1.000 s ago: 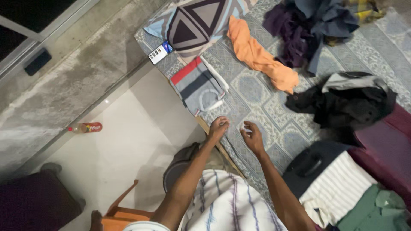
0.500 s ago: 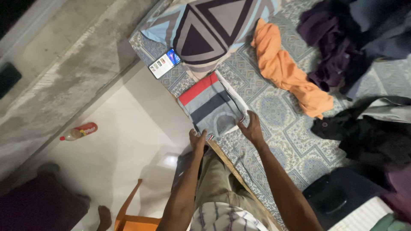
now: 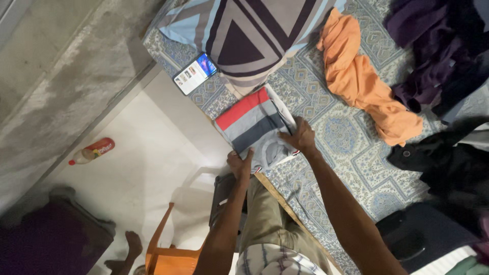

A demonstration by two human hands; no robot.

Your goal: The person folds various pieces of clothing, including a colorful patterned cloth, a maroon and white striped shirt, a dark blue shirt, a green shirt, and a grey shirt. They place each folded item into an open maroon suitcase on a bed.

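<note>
Head view, and I'm looking straight down at the bed (image 3: 351, 153) with its patterned sheet. The folded striped shirt (image 3: 252, 122) lies near the bed's edge, at six o'clock of the triangle-print pillow (image 3: 249, 35), the phone (image 3: 195, 73) at its ten. Left hand (image 3: 239, 164) lies flat on the shirt's near corner, grip open, pinching nothing. Right hand (image 3: 300, 137) presses the shirt's three-o'clock edge, fingers spread. I'd call this the smoothing of a finished fold; lifting it next needs both hands under it.
</note>
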